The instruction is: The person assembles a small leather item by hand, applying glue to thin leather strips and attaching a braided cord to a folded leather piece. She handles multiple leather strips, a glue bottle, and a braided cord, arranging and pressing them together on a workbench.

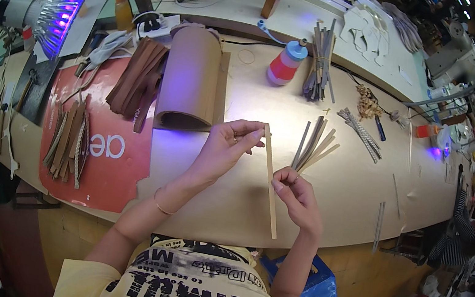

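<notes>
The left hand point(226, 147) pinched the top end of a long tan strip point(270, 180); the right hand point(298, 198) pinched its middle (fingers pressed together). The strip was held just right of a rolled brown sheet point(191, 79), above the workbench point(356, 186). A fan of loose strips point(314, 145) lay just beyond it.

A long tan bench point(362, 187) holds many things. A red sheet point(112, 172) lies by the near left edge with brown strips point(67, 143) on it. A rolled brown sheet point(189, 79) sits in the middle. A fan of thin strips point(314, 145) lies toward the right. A red and white bottle with a blue cap point(286, 63) stands near the far edge.
</notes>
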Tool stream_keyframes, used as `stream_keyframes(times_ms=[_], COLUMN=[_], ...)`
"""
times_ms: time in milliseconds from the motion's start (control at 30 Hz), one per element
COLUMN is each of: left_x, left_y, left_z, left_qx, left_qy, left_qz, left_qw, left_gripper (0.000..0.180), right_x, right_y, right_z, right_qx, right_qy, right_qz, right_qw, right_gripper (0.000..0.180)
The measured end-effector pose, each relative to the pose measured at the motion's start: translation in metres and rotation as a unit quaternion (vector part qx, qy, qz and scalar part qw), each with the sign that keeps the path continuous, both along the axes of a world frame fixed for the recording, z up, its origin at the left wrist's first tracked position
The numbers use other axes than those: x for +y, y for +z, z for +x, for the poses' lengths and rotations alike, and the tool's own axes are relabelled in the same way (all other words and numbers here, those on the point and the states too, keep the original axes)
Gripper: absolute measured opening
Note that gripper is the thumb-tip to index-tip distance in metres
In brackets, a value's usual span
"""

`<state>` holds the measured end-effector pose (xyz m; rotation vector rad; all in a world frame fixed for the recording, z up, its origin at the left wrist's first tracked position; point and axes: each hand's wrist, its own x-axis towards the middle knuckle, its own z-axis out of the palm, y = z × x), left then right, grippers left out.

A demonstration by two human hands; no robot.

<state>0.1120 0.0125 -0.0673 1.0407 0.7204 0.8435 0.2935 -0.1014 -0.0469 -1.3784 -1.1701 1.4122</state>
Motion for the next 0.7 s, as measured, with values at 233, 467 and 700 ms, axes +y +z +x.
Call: stream_keyframes(times_ms=[233,467,700], left_x=[-0.013,-0.012,-0.035], left_y=[0.017,-0.006,-0.04], left_z=[-0.008,-0.019,-0.045], left_qx=[0.026,0.096,0.114], left_qy=[0.037,0.181,0.123], left_qz=[0.051,0.113,0.026], left_qw=[0.998,0.972,0.986], left_gripper=[0.019,0.017,0.018], right_x=[0.009,0.027,0.057], right_y=[0.01,-0.002,-0.069], right_z=[-0.017,-0.039,-0.08], right_qx=[-0.175,-0.287,-0.532], right_qy=[-0.003,-0.137,-0.097], right_qz=[0.071,0.06,0.035], right_qw=[0.982,0.946,0.84], right_gripper=[0.018,0.032,0.031])
